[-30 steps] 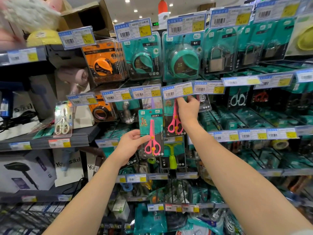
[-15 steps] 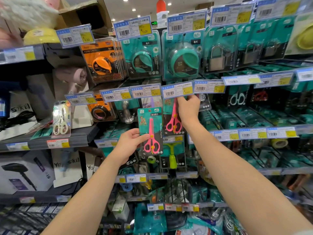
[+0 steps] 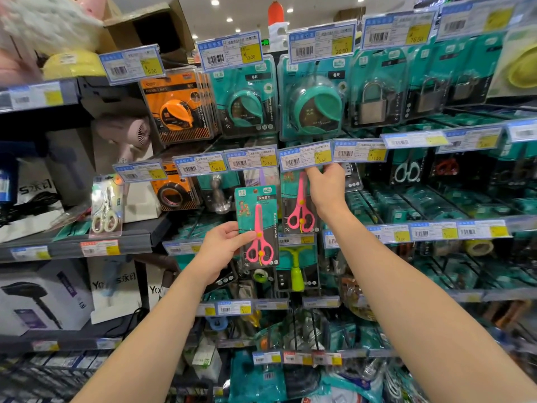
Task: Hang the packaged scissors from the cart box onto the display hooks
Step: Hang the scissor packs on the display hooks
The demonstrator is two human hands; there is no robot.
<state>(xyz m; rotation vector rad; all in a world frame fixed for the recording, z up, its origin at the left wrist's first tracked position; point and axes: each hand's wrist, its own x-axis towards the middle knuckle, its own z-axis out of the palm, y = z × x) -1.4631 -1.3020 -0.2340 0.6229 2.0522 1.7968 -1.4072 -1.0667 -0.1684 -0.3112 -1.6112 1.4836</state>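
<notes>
Honestly, not much has changed over the last second, and that's kind of the point. The right hand [image 3: 327,189] hasn't left its spot just under the 3.50 price tag [image 3: 305,157]. Its fingers are curled around the top corner of the second pink scissors pack [image 3: 300,199], which hangs straight down from right below that tag. The hook itself is hidden behind the tag, so I can't tell whether the pack's hole is fully seated on it.

The left hand [image 3: 220,245] is parked where it was too, below and left of the tag. Its thumb is on the front of another pink scissors pack [image 3: 255,205] and the fingers are behind the card, holding it upright and facing out. That pack is just beside the hanging one and a bit lower, and it isn't on any hook yet.

The only real difference I can spot is a small shift of the head camera, while the hands and packs have held their places. My read is that the right-hand pack is still being settled onto its hook. Until that hand lets go, the left-hand pack is just waiting its turn, probably for the same hook under the tag. The cart box isn't in view, so I've no idea how many packs are left.
</notes>
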